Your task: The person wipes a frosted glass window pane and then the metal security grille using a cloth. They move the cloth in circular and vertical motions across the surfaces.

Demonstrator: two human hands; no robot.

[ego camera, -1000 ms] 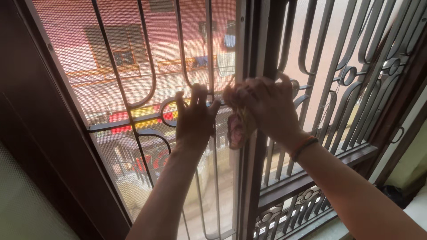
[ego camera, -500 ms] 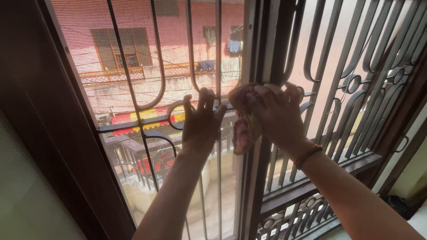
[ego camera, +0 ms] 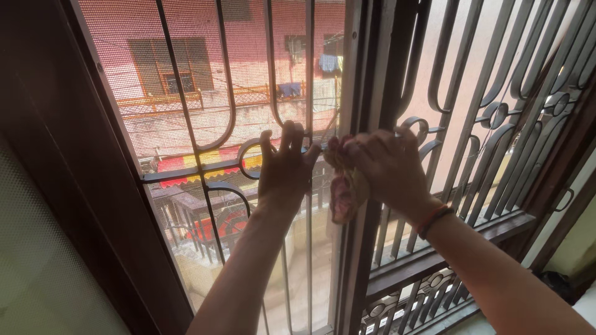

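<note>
My left hand (ego camera: 285, 167) rests flat against the mesh screen (ego camera: 205, 105) of a sliding window, fingers spread and pointing up. Just right of it, my right hand (ego camera: 388, 164) is closed around a crumpled pink and yellow cloth (ego camera: 343, 189), pressing it against the dark upright window frame (ego camera: 366, 93). Part of the cloth hangs down below my fist. An orange band circles my right wrist.
A curved metal grille (ego camera: 496, 111) covers the window behind the screen and to the right. A dark wooden frame (ego camera: 93, 186) runs down the left side. Pink buildings and a balcony show outside through the mesh.
My right hand with the cloth has slid a little down along the upright frame. My left hand stays pressed on the screen. The view has shifted slightly.
</note>
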